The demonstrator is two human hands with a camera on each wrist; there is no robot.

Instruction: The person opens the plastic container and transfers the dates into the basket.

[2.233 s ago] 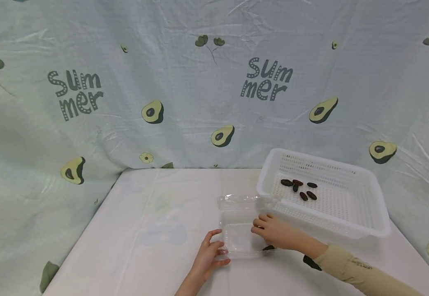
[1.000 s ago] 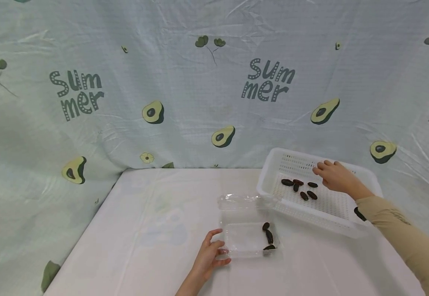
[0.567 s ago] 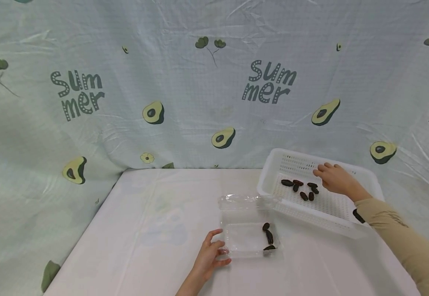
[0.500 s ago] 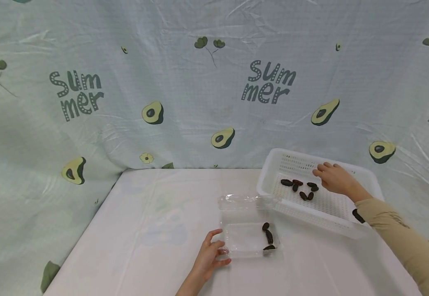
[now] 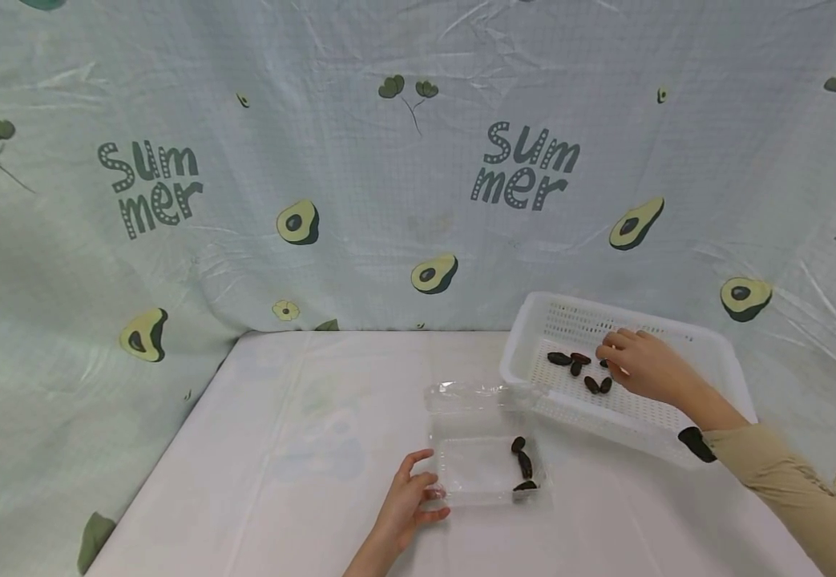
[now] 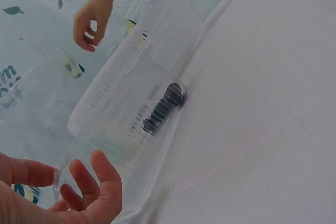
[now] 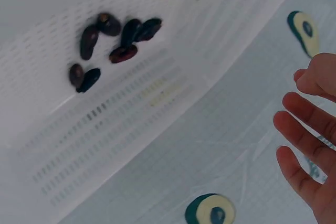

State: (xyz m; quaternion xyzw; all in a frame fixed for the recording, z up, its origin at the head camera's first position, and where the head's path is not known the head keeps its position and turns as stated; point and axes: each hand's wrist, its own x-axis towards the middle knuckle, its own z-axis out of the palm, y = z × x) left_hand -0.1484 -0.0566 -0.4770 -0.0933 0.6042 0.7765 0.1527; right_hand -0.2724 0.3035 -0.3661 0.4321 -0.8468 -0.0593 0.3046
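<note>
A clear plastic box with its lid raised stands before me, three dark, oval, date-like fruits along its right side. My left hand grips the box's left edge, thumb and fingers bent at the thin wall in the left wrist view. Over the white perforated basket is my right hand. Its fingers are loosely bent and apart in the right wrist view, holding nothing. Several more dark fruits lie loose on the basket floor. In the head view the hand partly covers some.
The basket stands at the back right of the white-covered table, close behind the box and touching or nearly touching its lid. A printed plastic sheet rises behind the table.
My right hand has gone from the box to the basket, then slightly left and lower over the fruits. Some basket fruits have shifted. My left hand stays at the box.
</note>
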